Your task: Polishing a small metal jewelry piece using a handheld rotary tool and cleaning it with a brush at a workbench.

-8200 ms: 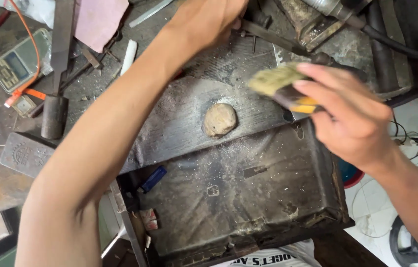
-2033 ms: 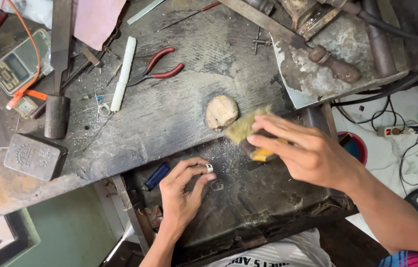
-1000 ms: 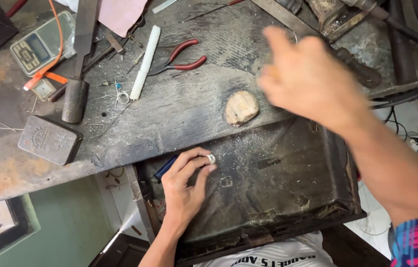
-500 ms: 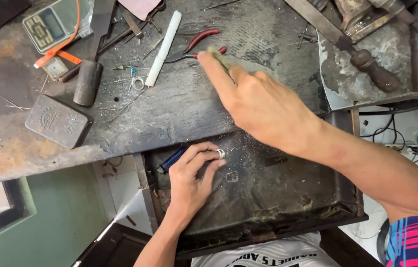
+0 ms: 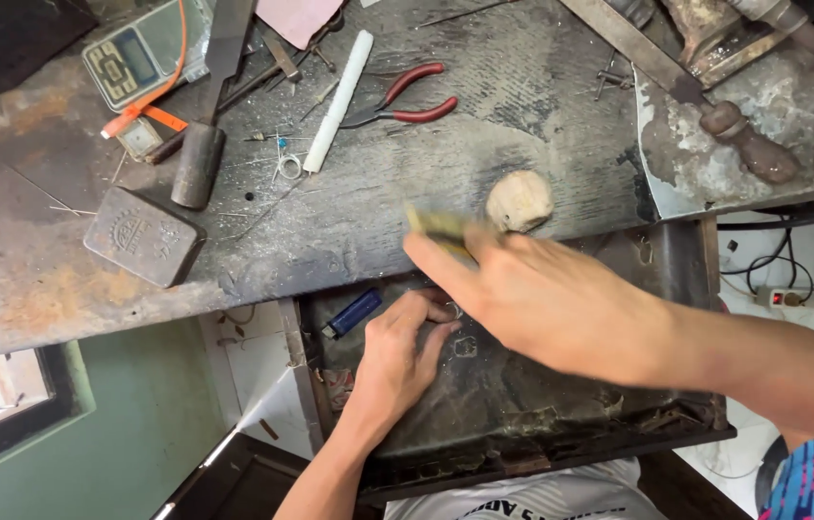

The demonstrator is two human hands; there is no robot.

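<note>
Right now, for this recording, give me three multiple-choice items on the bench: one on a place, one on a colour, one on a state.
1. Where does the blue lighter lie?
A. in the open drawer
B. on the scale
C. on the floor

2. What colour are the pliers' handles?
A. green
B. red
C. yellow

3. What is the right hand doing?
A. resting flat and empty
B. gripping the hammer
C. holding a yellowish pad in its fingers

Key: A, it lies beside the left hand in the drawer; B, both handles show red; C, the pad sticks out past the fingers.
</note>
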